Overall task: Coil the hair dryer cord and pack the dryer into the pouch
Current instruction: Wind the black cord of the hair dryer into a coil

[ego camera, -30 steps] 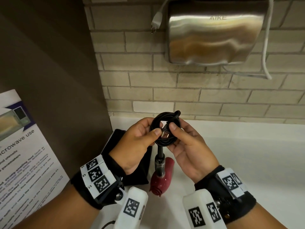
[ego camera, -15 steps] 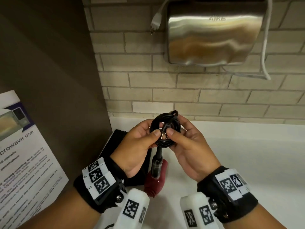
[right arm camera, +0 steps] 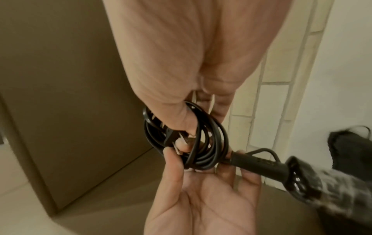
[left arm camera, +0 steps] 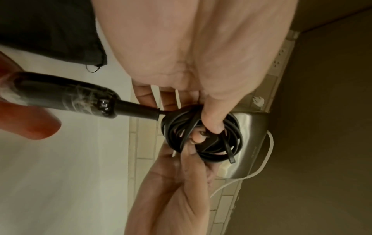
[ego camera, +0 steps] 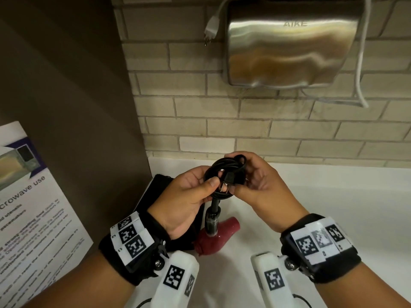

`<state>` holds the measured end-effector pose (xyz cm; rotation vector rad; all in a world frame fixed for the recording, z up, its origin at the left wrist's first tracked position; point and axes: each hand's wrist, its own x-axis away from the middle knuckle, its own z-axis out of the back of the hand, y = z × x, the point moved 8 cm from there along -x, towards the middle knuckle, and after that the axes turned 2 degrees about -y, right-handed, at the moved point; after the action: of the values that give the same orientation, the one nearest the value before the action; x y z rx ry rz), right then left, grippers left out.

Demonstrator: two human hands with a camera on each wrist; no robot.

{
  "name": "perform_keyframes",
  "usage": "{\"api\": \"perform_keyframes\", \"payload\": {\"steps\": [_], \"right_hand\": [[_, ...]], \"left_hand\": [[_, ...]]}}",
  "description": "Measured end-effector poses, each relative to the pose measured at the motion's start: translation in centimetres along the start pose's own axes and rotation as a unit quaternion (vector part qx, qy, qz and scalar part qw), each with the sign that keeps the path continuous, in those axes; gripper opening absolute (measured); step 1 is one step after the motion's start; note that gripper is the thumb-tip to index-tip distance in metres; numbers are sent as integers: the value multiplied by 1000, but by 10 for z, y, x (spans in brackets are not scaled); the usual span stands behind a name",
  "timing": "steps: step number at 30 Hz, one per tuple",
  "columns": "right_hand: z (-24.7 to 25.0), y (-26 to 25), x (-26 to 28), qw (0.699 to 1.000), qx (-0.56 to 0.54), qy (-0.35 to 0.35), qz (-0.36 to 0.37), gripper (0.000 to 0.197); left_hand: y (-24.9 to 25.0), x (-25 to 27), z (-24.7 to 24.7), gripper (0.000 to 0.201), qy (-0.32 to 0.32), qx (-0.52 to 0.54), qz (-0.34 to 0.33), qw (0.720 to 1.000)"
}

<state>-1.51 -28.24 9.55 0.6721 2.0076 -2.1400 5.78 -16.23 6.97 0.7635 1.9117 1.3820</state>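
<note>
Both hands, left hand (ego camera: 186,196) and right hand (ego camera: 264,185), gripping coiled cord (ego camera: 224,174), dryer (ego camera: 213,236) hanging above table (ego camera: 333,218), pouch (ego camera: 155,187) at wall edge

Coiled black cord (left arm camera: 201,136) between thumbs

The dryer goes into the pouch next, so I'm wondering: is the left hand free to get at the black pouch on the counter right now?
Probably not yet. The left hand grips the coiled cord together with the right hand. The pouch lies just beneath it, unobstructed, so it seems reachable once the hand lets go.
</note>
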Motion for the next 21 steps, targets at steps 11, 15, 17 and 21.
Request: {"api": "perform_keyframes", "payload": {"steps": [11, 15, 17, 21], "right_hand": [[-1, 15, -1, 995, -59, 6, -83, 28], [10, 18, -3, 990, 62, -29, -127, 32], [17, 18, 3, 989, 73, -28, -126, 40], [32, 14, 18, 988, 113, 104, -3, 42]], "left_hand": [[22, -9, -14, 12, 108, -203, -54, 972], [16, -10, -15, 10, 130, -222, -52, 965], [14, -11, -15, 6, 136, -232, -46, 962], [3, -21, -13, 20, 143, -228, -4, 963]]}}
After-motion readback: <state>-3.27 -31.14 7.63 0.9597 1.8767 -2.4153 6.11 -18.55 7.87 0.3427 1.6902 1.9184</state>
